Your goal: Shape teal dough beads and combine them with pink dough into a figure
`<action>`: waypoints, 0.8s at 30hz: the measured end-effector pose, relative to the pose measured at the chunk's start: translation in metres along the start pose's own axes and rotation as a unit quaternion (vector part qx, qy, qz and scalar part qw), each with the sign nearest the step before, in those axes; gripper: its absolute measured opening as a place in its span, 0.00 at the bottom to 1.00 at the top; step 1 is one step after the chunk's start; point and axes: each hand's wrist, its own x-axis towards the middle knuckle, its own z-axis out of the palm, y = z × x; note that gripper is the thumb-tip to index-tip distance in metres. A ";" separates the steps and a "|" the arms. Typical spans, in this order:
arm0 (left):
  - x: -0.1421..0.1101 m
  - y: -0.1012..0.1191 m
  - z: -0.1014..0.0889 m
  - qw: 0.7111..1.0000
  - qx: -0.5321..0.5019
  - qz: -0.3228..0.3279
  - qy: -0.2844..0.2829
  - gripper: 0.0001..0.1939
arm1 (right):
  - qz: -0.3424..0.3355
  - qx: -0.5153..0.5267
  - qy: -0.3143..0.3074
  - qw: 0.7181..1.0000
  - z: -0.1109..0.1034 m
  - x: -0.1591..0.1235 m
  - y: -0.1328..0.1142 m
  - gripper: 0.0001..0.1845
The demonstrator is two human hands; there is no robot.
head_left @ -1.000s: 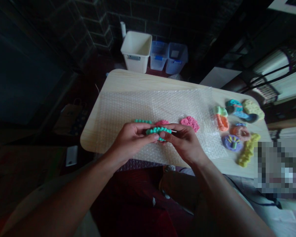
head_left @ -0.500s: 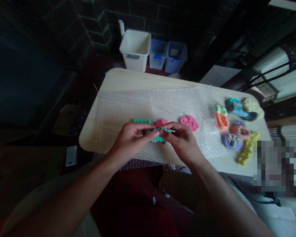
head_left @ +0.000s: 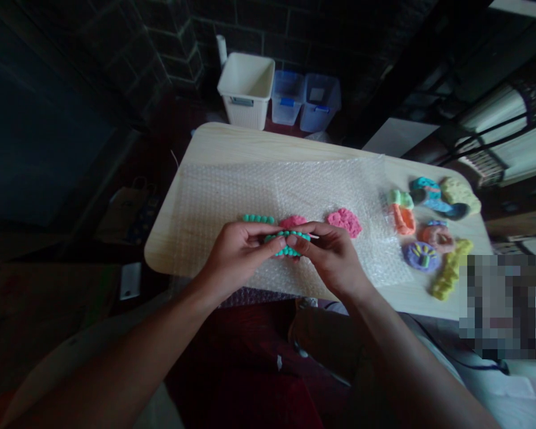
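Observation:
My left hand (head_left: pixel 243 255) and my right hand (head_left: pixel 333 256) meet in the middle of the table, with their fingertips pinching a beaded turquoise clay strip (head_left: pixel 287 236) from both sides. A thin white stick (head_left: pixel 315 236) pokes out from my right fingers. Just behind the hands lies a pink clay piece (head_left: pixel 292 221), partly hidden by them. To its left rests a shorter turquoise beaded strip (head_left: pixel 258 218), and a second pink clay lump (head_left: pixel 344 222) sits to the right. All of these lie on bubble wrap (head_left: pixel 232 205).
The pale wooden table (head_left: pixel 232 140) holds several finished clay shapes (head_left: pixel 422 257) at its right end. A white bin (head_left: pixel 245 83) and two clear plastic boxes (head_left: pixel 306 101) stand beyond the far edge. A pixelated patch (head_left: pixel 504 307) covers the lower right.
My fingers have shifted along the turquoise strip, and more of its beads show above them. The view has moved only slightly.

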 end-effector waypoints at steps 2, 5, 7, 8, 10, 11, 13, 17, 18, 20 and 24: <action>0.000 -0.002 0.000 1.000 0.012 0.001 0.007 0.19 | 0.008 -0.002 0.004 1.000 0.001 0.000 0.001 0.14; 0.000 -0.002 -0.001 1.000 0.006 -0.005 -0.001 0.18 | 0.016 -0.004 0.003 1.000 0.001 0.000 -0.001 0.14; 0.001 -0.001 -0.002 1.000 -0.007 -0.010 -0.008 0.17 | 0.025 0.007 -0.012 1.000 -0.001 0.000 -0.005 0.12; 0.001 -0.001 -0.003 1.000 -0.015 -0.013 -0.013 0.17 | 0.029 0.014 -0.023 0.999 -0.003 0.000 -0.007 0.12; 0.001 -0.001 -0.004 0.999 -0.033 -0.016 -0.027 0.19 | 0.034 0.023 -0.043 0.998 -0.006 0.000 -0.010 0.13; 0.001 -0.001 -0.004 0.998 -0.043 -0.017 -0.035 0.20 | 0.033 0.024 -0.049 0.998 -0.007 0.000 -0.011 0.13; 0.001 -0.001 -0.005 0.997 -0.058 -0.020 -0.048 0.21 | 0.024 0.019 -0.054 0.998 -0.009 0.000 -0.011 0.13; 0.000 0.002 -0.003 0.997 -0.039 -0.021 -0.056 0.19 | 0.015 0.000 -0.053 0.998 -0.009 -0.001 -0.007 0.13; 0.000 0.003 -0.002 0.998 -0.026 -0.015 -0.057 0.20 | 0.012 -0.005 -0.048 0.999 -0.008 -0.001 -0.006 0.13; 0.000 0.005 -0.001 0.999 0.002 0.004 -0.050 0.19 | 0.010 -0.011 -0.033 0.999 -0.005 -0.001 -0.005 0.15; -0.001 0.006 0.000 0.999 0.031 0.006 -0.012 0.15 | 0.012 -0.022 -0.021 0.999 0.001 -0.001 -0.006 0.15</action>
